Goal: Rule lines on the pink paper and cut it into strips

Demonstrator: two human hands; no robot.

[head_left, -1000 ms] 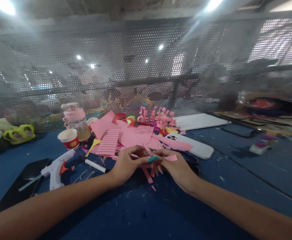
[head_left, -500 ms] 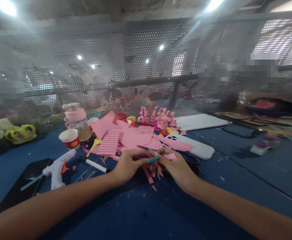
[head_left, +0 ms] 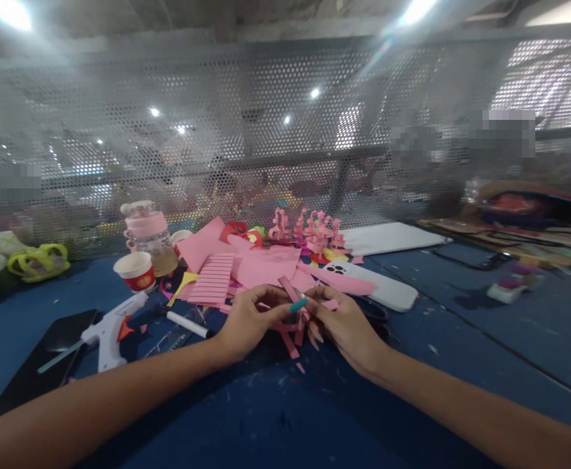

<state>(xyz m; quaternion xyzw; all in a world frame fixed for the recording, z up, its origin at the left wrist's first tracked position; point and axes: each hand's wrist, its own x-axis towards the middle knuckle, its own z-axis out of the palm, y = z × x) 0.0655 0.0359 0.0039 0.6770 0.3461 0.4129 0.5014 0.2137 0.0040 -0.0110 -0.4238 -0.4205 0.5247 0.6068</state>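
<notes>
My left hand (head_left: 252, 320) is closed in a pinch, a teal tip showing at its thumb, probably a long nail. A narrow pink paper strip (head_left: 288, 288) rises between the hands, gripped at its lower part by the left fingers. Facing it, my right hand (head_left: 351, 326) is also closed, with its fingertips at the same strip. A thin dark edge shows along the right fingers; what it belongs to is hidden. Pink paper scraps (head_left: 290, 345) lie on the blue table just below the fingertips.
Behind the hands lie pink sheets (head_left: 268, 267), a lined pink piece (head_left: 213, 279) and small pink spiral figures (head_left: 321, 231). A white phone (head_left: 388, 290) lies to the right. Leftward are a glue gun (head_left: 114, 329), marker (head_left: 188, 324), paper cup (head_left: 135, 270), bottle (head_left: 149, 238) and black tablet-like slab (head_left: 31, 371).
A dark pointed blade that showed beyond the left fingers is no longer visible there. The pink strip now stands up between the hands. Both hands have stayed nearly in place.
</notes>
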